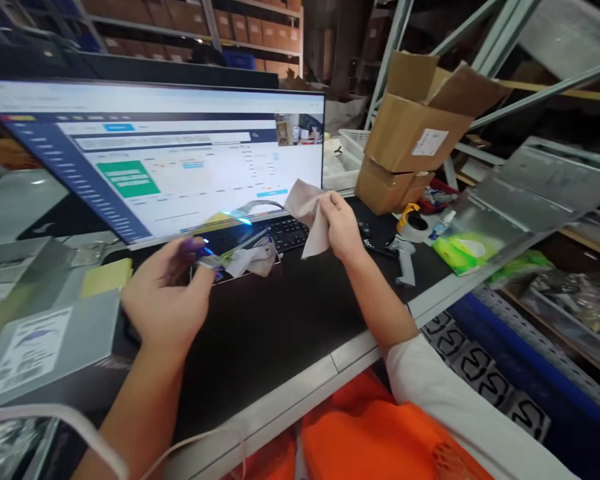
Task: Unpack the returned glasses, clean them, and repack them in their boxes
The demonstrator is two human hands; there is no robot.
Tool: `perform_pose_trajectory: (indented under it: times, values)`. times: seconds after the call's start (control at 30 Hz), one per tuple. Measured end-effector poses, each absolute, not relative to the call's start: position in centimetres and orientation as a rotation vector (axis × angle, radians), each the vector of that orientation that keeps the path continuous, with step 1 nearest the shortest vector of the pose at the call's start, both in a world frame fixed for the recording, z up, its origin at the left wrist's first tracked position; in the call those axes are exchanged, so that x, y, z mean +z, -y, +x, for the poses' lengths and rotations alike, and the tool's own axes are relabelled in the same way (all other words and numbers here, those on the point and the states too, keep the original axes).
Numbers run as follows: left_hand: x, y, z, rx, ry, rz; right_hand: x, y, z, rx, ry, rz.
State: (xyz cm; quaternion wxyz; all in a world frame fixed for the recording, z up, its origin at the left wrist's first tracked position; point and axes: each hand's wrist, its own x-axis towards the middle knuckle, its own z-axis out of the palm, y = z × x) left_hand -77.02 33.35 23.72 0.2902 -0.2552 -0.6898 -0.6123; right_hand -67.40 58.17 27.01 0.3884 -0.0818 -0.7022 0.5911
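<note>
My left hand [167, 290] is closed in a pinch on a pair of clear glasses [233, 237], held above the black desk mat [280, 313]; the lenses catch blue and green glints. A fold of grey cleaning cloth [253, 260] hangs at the glasses near my left fingertips. My right hand [341, 225] is closed on another part of that grey cloth [310, 213], lifted in front of the keyboard [285, 233]. The wide monitor [155, 153] stands just behind both hands.
Stacked open cardboard boxes [410, 133] sit at the back right. A tape roll [414, 223], a grey barcode scanner [405, 257], a small bottle [440, 223] and a green tissue pack [463, 250] lie right of the mat. A grey box with a label [45, 343] and yellow pad [105, 277] lie left.
</note>
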Motion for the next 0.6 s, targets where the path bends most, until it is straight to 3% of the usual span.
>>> perform_pose_trajectory:
  times: [0.1, 0.2, 0.33, 0.6]
  values:
    - [24.3, -33.6, -76.2, -1.814, 1.736, -0.688, 24.8, -61.6, -66.5, 1.647, 1.978, -0.429]
    - [24.5, -34.0, -75.6, -1.885, 1.661, -0.733, 21.4, -63.6, -64.0, 1.573, 2.208, -0.623]
    - [24.1, -34.8, -75.4, -1.890, 1.698, -0.719, 18.9, -67.8, -58.6, 1.312, 2.210, -0.817]
    - [21.7, -36.7, -77.0, -2.183, 1.721, -0.696, 21.4, -84.0, -50.0, 0.694, 1.860, -1.361]
